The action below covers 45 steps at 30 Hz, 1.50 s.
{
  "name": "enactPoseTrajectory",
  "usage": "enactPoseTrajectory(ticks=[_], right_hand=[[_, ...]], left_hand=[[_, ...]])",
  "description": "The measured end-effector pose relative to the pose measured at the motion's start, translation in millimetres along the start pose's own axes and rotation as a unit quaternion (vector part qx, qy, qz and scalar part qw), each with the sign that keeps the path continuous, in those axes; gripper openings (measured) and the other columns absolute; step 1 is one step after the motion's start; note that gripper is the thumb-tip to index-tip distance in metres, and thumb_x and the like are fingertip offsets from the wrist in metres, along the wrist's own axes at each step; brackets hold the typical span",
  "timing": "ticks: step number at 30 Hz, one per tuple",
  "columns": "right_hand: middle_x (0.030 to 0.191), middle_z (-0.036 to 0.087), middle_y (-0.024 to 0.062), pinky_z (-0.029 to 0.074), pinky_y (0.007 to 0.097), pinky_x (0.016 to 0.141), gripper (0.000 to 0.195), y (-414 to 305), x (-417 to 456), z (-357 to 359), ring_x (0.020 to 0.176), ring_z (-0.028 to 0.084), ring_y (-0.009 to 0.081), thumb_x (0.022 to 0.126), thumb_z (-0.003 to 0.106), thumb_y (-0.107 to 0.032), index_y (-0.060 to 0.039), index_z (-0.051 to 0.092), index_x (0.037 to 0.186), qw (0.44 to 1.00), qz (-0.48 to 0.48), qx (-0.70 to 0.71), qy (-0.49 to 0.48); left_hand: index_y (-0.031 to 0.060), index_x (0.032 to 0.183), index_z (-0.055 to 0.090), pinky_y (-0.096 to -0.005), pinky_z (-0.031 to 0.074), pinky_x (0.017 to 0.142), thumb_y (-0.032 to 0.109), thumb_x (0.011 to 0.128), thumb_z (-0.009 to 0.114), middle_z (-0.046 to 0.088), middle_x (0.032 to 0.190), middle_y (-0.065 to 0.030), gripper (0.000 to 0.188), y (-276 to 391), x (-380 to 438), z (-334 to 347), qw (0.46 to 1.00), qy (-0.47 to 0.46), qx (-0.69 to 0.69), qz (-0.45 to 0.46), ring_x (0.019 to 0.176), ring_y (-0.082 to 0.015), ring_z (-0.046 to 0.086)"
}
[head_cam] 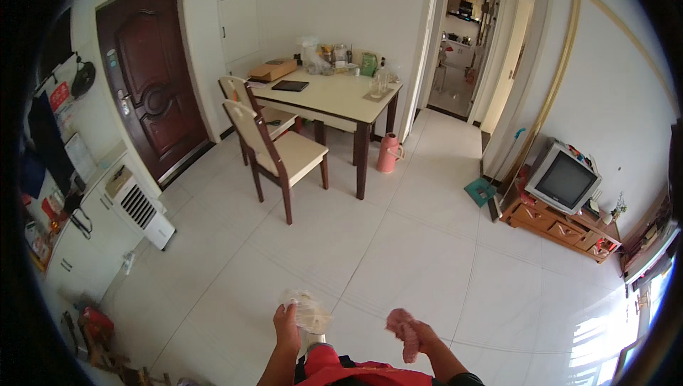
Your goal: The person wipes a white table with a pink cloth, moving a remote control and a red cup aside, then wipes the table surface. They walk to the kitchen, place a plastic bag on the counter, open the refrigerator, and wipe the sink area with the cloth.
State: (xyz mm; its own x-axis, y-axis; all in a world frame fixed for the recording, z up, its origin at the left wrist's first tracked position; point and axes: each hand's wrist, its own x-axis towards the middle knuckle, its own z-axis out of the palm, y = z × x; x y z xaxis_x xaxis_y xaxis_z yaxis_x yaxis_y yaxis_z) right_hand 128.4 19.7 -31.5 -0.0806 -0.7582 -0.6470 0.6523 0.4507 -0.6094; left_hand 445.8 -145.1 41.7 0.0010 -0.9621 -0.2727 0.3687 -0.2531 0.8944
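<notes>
My left hand (287,326) grips the edge of a clear plastic bag (311,314) with something pale inside; I cannot make out what it is. In my right hand (424,336) is a bunched pink cloth (404,330), one end drooping below the fingers. Both hands are held apart in front of my body, over the pale tiled floor (363,274). A red garment (341,367) and one shoe show beneath them.
Ahead stands a dining table (320,95) bearing jars, bags and glasses, with two chairs (293,156) at its left. A pink thermos flask (388,154) is on the floor beside it. At right are a dustpan (480,192) and a television (565,179); at left, an air cooler (141,207).
</notes>
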Motion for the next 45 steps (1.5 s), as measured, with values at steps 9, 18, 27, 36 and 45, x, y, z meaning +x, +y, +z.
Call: enactPoseTrajectory(ticks=[9,18,27,36,45], right_hand=[[0.105,0.063,0.0148,0.052,0.0375,0.082,0.038,-101.6,134.0,13.6,0.094,0.062,0.028,0.096,0.046,-0.027,0.0055,0.051,0.116,0.98,0.008,0.201,-0.003],[0.107,0.063,0.0198,0.05,0.0409,0.083,0.054,-249.9,228.9,14.0,0.101,0.061,0.0311,0.088,0.055,-0.044,-0.0033,0.051,0.123,0.929,-0.091,-0.202,0.295],[0.091,0.067,0.0213,0.052,0.0385,0.077,0.091,-509.9,290.3,49.0,0.089,0.066,0.0328,0.078,0.068,-0.044,-0.0128,0.018,0.147,0.873,-0.09,-0.457,0.143],[0.097,0.065,0.014,0.048,0.0345,0.08,0.03,-707.9,452.0,-33.4,0.092,0.062,0.0203,0.086,0.054,-0.025,-0.0005,0.058,0.103,0.9,-0.27,-0.341,0.029],[0.085,0.066,0.0081,0.049,0.0308,0.07,0.025,-899.4,619.3,-141.2,0.077,0.06,0.0161,0.087,0.053,-0.021,0.0015,0.063,0.093,0.938,-0.16,-0.292,0.099]], left_hand=[[0.0001,0.092,0.057,-0.0307,0.047,0.066,0.019,0.085,0.058,0.062,0.086,-0.0082,0.02,19.5,172.4,123.5,0.984,-0.135,0.111,-0.039,0.075,-0.0167,0.059],[0.0019,0.088,0.057,-0.0287,0.044,0.057,0.023,0.084,0.062,0.058,0.078,-0.0046,0.022,-24.3,335.5,265.3,0.919,-0.273,0.226,-0.174,0.068,-0.0127,0.055],[-0.0014,0.09,0.055,-0.0293,0.046,0.065,0.022,0.085,0.063,0.058,0.082,-0.0047,0.025,-111.5,473.8,503.2,0.843,-0.4,0.357,-0.043,0.074,-0.0131,0.055],[0.0013,0.082,0.047,-0.036,0.046,0.062,0.029,0.086,0.062,0.059,0.081,-0.0194,0.031,-64.1,559.0,771.4,0.722,-0.503,0.454,0.139,0.067,-0.0301,0.057],[-0.0008,0.113,0.055,-0.0391,0.046,0.084,0.022,0.085,0.064,0.058,0.109,-0.0184,0.038,-93.4,735.6,956.7,0.672,-0.58,0.379,0.261,0.098,-0.0337,0.056]])
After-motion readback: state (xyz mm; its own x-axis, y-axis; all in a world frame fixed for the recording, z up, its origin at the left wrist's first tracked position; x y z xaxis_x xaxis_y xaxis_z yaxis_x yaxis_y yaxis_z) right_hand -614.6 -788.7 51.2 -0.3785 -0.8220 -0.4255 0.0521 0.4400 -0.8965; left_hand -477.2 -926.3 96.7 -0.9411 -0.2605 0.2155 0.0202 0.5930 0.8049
